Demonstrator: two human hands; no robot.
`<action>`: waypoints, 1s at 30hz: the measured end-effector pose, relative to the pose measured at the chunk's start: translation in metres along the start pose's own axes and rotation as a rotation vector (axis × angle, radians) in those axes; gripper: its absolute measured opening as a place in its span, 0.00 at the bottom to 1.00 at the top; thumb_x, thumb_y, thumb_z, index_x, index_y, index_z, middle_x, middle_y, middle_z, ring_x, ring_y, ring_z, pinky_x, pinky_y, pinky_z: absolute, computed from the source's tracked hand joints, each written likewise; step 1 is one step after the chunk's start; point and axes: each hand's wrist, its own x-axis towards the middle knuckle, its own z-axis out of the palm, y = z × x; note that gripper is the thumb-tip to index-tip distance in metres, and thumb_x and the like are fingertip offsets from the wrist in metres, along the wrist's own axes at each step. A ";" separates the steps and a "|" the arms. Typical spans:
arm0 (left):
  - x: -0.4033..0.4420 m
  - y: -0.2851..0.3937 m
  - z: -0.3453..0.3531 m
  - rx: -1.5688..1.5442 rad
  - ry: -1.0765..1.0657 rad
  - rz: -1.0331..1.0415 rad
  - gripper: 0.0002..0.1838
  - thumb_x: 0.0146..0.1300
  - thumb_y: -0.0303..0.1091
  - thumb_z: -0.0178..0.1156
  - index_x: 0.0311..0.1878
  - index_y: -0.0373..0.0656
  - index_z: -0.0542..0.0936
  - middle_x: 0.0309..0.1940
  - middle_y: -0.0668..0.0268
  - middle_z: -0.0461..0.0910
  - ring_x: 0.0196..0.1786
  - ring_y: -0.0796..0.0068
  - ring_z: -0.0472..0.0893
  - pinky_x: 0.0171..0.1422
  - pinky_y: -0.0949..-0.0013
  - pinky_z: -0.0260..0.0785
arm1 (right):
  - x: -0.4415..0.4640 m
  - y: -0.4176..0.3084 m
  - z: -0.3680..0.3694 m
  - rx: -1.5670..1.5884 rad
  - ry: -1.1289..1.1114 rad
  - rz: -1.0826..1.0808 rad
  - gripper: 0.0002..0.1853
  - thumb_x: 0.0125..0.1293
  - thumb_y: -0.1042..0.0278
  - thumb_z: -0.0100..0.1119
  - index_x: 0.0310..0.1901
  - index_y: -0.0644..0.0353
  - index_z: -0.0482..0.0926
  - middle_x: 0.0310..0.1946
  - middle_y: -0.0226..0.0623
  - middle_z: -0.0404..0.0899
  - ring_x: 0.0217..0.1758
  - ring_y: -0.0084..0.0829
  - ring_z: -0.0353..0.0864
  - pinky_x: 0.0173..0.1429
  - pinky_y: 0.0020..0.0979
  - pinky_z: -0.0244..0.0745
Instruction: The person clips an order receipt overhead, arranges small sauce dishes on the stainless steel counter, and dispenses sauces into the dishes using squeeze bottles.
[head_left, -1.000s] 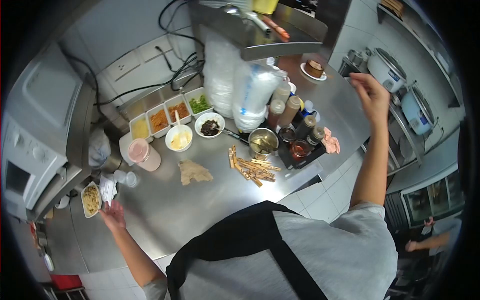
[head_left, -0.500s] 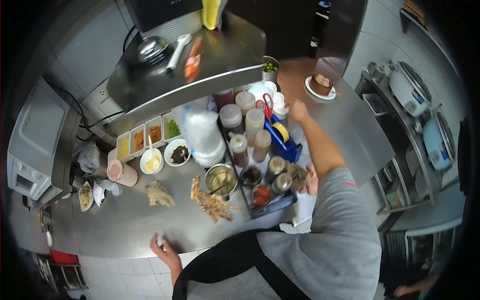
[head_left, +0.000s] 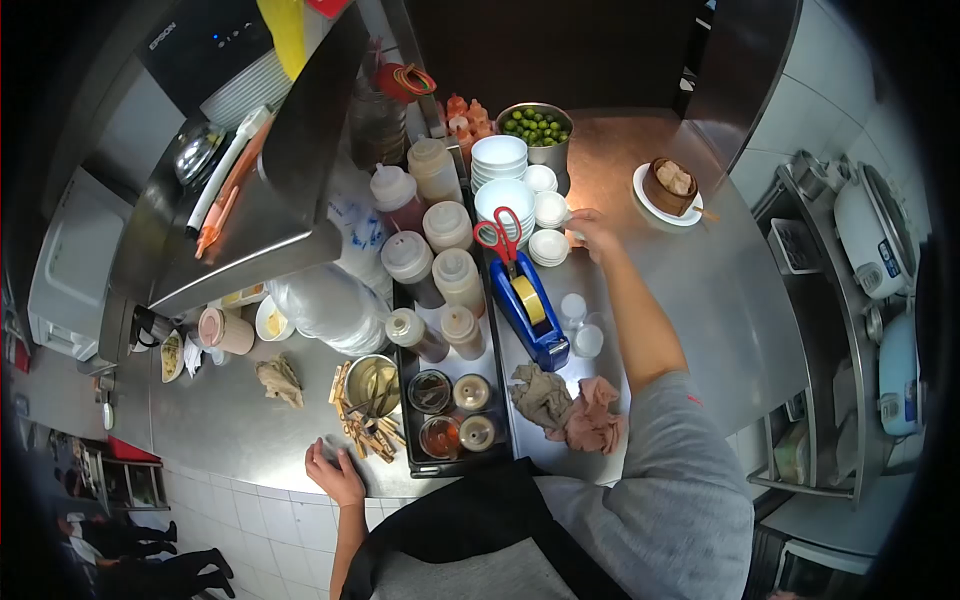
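My right hand (head_left: pixel 592 236) reaches over the counter to the stacks of small white cups (head_left: pixel 549 208). Its thumb and fingers look apart at the cups' right side; whether they touch a rim I cannot tell. Larger white bowls (head_left: pixel 502 205) stand stacked just left of them. Nearer to me is a blue tape dispenser (head_left: pixel 530 318) with red-handled scissors (head_left: pixel 505 238) at its far end. My left hand (head_left: pixel 335 472) rests at the counter's front edge, fingers apart and holding nothing. Wooden clothespins (head_left: pixel 368 432) lie beyond it, beside a metal pot (head_left: pixel 372 385).
A black tray (head_left: pixel 440 468) holds squeeze bottles and jars. Crumpled cloths (head_left: pixel 592 415) lie right of it. Small green citrus fruits fill a metal pot (head_left: pixel 548 150) behind the bowls. A bamboo steamer (head_left: pixel 672 185) sits on a white plate at the right. A raised steel shelf (head_left: pixel 245 225) overhangs the left.
My view has shifted, so the bowls, cups and tray show more fully. My right hand is now at the small cups. My left hand stays near the front edge.
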 end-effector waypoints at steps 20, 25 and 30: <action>0.001 0.003 0.002 0.123 -0.018 0.011 0.26 0.62 0.38 0.58 0.62 0.40 0.69 0.60 0.50 0.65 0.63 0.49 0.63 0.68 0.52 0.55 | -0.020 0.028 0.025 -0.817 0.199 -0.405 0.11 0.53 0.62 0.68 0.34 0.59 0.83 0.29 0.43 0.83 0.35 0.41 0.83 0.42 0.39 0.77; 0.001 0.004 0.002 0.098 0.007 -0.005 0.26 0.60 0.37 0.60 0.61 0.41 0.70 0.60 0.50 0.65 0.63 0.48 0.63 0.68 0.50 0.54 | -0.035 0.008 0.026 -0.686 0.164 -0.422 0.10 0.51 0.67 0.69 0.34 0.60 0.82 0.30 0.46 0.82 0.34 0.43 0.83 0.42 0.39 0.77; 0.002 0.011 -0.003 0.108 -0.013 -0.022 0.28 0.58 0.37 0.62 0.62 0.42 0.70 0.61 0.51 0.65 0.64 0.49 0.63 0.69 0.51 0.54 | -0.040 0.008 0.033 -0.813 0.137 -0.414 0.09 0.53 0.69 0.67 0.35 0.60 0.81 0.31 0.45 0.82 0.34 0.43 0.82 0.41 0.39 0.76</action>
